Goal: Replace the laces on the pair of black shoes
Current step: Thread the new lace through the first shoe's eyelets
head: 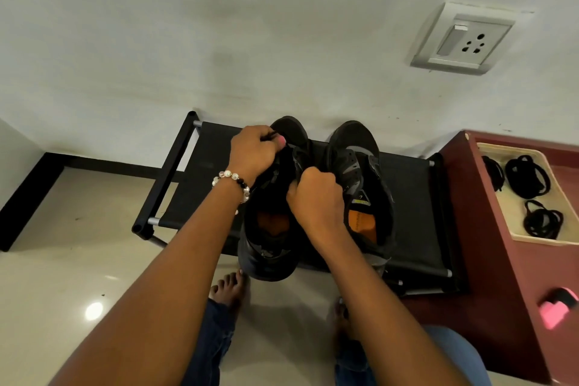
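Two black shoes with orange insoles stand side by side on a black fabric rack [413, 207]. The left shoe [269, 247] overhangs the rack's near edge. The right shoe [369, 166] has no lace in its eyelets. My left hand [252, 152] is over the left shoe's toe end and pinches a thin black lace end between thumb and fingers. My right hand [316, 194] grips the left shoe's tongue area, its fingers curled into the black upper. Both hands hide that shoe's eyelets.
A cream tray [513, 236] on a maroon cabinet [476, 260] to the right holds three bundles of black laces [528, 177]. A pink and black object [556, 307] lies nearer on the cabinet. My bare feet stand below the rack. A wall socket [463, 39] sits above.
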Demonstrator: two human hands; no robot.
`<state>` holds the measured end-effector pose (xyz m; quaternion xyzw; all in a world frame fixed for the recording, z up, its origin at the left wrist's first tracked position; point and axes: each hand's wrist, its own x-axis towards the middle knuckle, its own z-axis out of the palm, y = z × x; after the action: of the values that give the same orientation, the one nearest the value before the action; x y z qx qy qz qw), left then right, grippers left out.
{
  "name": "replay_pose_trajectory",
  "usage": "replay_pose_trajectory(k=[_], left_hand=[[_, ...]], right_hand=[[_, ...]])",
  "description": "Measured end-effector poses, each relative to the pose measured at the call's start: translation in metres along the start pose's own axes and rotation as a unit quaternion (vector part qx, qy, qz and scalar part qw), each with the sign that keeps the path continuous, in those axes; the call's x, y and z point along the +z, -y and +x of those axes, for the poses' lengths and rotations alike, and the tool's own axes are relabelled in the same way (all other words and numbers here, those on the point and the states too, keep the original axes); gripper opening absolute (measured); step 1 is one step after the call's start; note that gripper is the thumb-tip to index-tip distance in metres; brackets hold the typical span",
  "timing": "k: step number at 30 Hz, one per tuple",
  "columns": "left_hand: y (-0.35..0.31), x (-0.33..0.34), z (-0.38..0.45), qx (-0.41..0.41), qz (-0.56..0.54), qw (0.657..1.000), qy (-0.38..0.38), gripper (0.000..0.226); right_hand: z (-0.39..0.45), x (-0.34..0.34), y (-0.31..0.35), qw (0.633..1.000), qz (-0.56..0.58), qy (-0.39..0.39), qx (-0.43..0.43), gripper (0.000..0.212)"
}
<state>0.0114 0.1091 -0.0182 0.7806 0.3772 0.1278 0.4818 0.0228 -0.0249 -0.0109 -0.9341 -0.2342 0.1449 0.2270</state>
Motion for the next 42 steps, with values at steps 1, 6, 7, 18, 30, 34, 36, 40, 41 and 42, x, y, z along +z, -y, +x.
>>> replay_pose_trajectory(k=[1,6,7,18,30,34,36,40,41,42], left_hand=[[0.0,0.0,0.001,-0.042,-0.058,0.997,0.0,0.014],[-0.006,-0.01,-0.001,-0.169,-0.392,0.904,0.039,0.021],[-0.007,-0.013,-0.001,-0.177,-0.452,0.873,0.049,0.022],[-0.011,0.003,-0.006,0.16,0.052,0.984,-0.062,0.012],[-0.002,0.013,0.0,0.156,0.323,0.933,0.005,0.024],[0.0,0.016,0.002,0.128,0.302,0.942,0.078,0.026],[0.001,0.012,0.005,0.117,0.256,0.955,0.091,0.028],[-0.003,0.007,0.003,0.017,0.054,0.993,0.103,0.037],[-0.006,0.006,0.001,-0.045,-0.053,0.993,0.091,0.036],[-0.009,0.003,-0.001,-0.106,-0.179,0.975,0.076,0.035]], right_hand=[[-0.004,0.002,0.0,1.0,0.002,0.009,0.008,0.022],[-0.009,0.006,0.003,1.0,-0.003,0.006,0.016,0.02],[-0.009,0.006,0.003,1.0,-0.004,0.008,0.019,0.016],[-0.008,0.011,0.005,0.999,-0.038,0.001,0.023,0.019],[-0.004,0.012,0.001,0.999,-0.008,-0.001,0.046,0.024],[-0.003,0.013,0.0,0.999,-0.003,-0.003,0.05,0.024],[-0.003,0.014,0.0,0.999,-0.004,-0.005,0.052,0.025],[-0.005,0.012,0.0,0.999,-0.007,-0.012,0.052,0.023],[-0.006,0.011,0.0,0.999,-0.008,-0.013,0.052,0.023],[-0.006,0.01,0.001,0.999,-0.008,-0.014,0.052,0.022]])
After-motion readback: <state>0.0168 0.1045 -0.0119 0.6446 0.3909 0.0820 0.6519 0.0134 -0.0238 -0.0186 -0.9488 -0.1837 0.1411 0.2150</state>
